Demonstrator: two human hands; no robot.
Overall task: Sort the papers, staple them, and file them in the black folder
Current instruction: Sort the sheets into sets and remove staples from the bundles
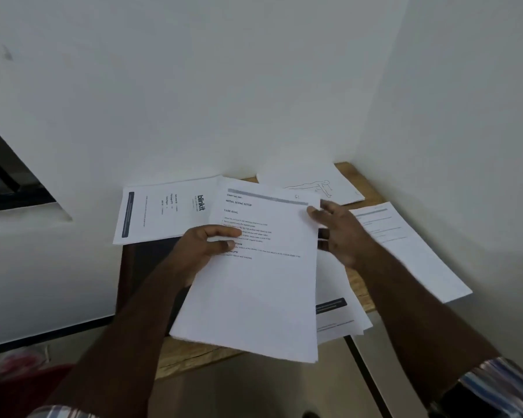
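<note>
From the head camera, the left hand (204,247) grips a stack of printed sheets (254,282) at its left edge, thumb curled on top over the text and the other fingers hidden beneath; the stack is lifted off the wooden tabletop (191,356) and tilted toward the person, likely so the headings can be read for sorting. The right hand (341,233) meets the stack's upper right corner, its fingers loosely spread and fairly straight, touching the paper's edge rather than clamping it, probably to square the sheets or peel one off.

Beyond the left fingers lies a page printed "blinkit" (166,211), hanging past the tabletop's left edge. Past the right fingertips sits a sheet with a line drawing (311,184), and to the right of that hand another text page (405,248) overhangs the corner. Under the held stack, below the right wrist, more sheets with a dark banner (335,315) are fanned out.

A dark flat shape (151,254) under the left wrist may be the black folder; its contents cannot be seen. No stapler shows. Sorting looks underway, stapling and filing not yet done.
</note>
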